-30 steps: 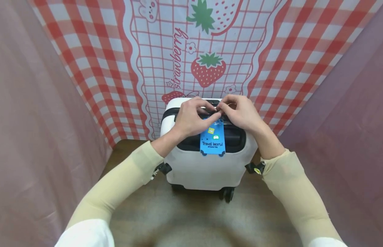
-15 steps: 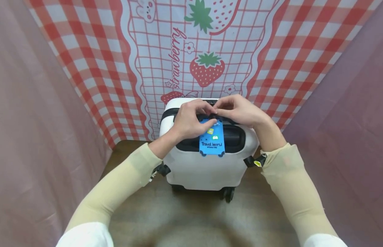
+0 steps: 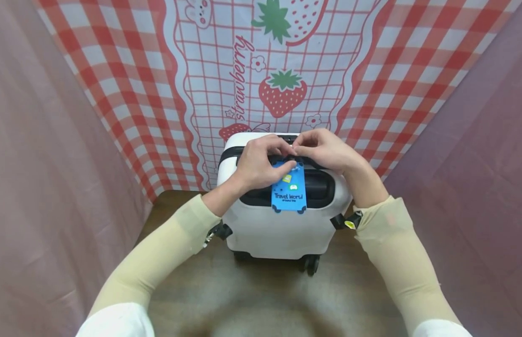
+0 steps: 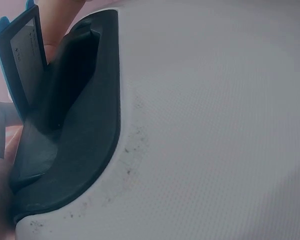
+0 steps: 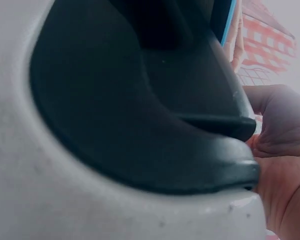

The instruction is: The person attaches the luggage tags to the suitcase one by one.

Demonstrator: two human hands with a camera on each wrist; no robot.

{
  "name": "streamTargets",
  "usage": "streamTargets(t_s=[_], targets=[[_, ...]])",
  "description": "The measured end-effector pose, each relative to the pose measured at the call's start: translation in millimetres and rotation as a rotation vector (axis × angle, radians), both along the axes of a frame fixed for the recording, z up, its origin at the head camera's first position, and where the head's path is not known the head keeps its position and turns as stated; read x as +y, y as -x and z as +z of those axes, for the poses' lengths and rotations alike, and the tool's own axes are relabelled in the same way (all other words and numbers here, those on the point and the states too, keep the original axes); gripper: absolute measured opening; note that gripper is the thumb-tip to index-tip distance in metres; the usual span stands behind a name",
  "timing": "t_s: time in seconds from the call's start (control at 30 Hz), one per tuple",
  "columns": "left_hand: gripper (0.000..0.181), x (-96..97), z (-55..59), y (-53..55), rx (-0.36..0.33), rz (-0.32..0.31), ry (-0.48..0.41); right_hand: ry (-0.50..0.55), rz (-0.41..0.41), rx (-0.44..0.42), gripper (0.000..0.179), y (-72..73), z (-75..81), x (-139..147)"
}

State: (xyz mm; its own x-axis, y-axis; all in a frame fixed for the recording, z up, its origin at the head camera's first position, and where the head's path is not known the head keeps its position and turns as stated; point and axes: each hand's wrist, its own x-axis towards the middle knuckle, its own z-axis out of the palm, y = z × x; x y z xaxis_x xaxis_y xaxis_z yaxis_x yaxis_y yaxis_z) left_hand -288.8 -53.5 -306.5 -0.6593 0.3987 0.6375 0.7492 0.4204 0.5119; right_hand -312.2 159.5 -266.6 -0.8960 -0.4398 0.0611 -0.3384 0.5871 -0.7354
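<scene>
A white suitcase [image 3: 282, 236] stands upright, with a black handle recess [image 3: 321, 187] at its top front edge. Over that recess hangs a blue luggage tag [image 3: 288, 201] printed "Travel World"; its back, with a pale insert, shows in the left wrist view as a dark-framed tag [image 4: 25, 62]. My left hand [image 3: 261, 161] curls its thumb and fingers about the black strap at the tag's top. From the right, my right hand [image 3: 330, 152] pinches there with thumb and forefinger, fingertips meeting the left ones. Most of the strap is hidden by the fingers.
The suitcase's black wheels [image 3: 312, 265] rest on a brown wooden surface [image 3: 261, 299]. Right behind hangs a strawberry-print checked cloth [image 3: 282, 61]. Pink curtains close in the left side [image 3: 67, 187] and the right side [image 3: 463, 178].
My right hand has shifted slightly left and turned flatter, its fingertips closing in against the left ones. My left thumb has drawn back a little. The suitcase and tag have stayed put.
</scene>
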Motion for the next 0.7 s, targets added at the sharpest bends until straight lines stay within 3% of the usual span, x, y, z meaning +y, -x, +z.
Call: streamTargets(t_s=[0.3, 0.7], targets=[[0.021, -0.1, -1.3, -0.3, 0.009, 0.017, 0.010, 0.040, -0.005, 0.014, 0.020, 1.7, -5.7, 2.3], [0.019, -0.7, -1.2, -0.4, -0.002, -0.014, 0.006, 0.069, 0.000, 0.000, 0.022, 0.2, -7.2, 4.2]])
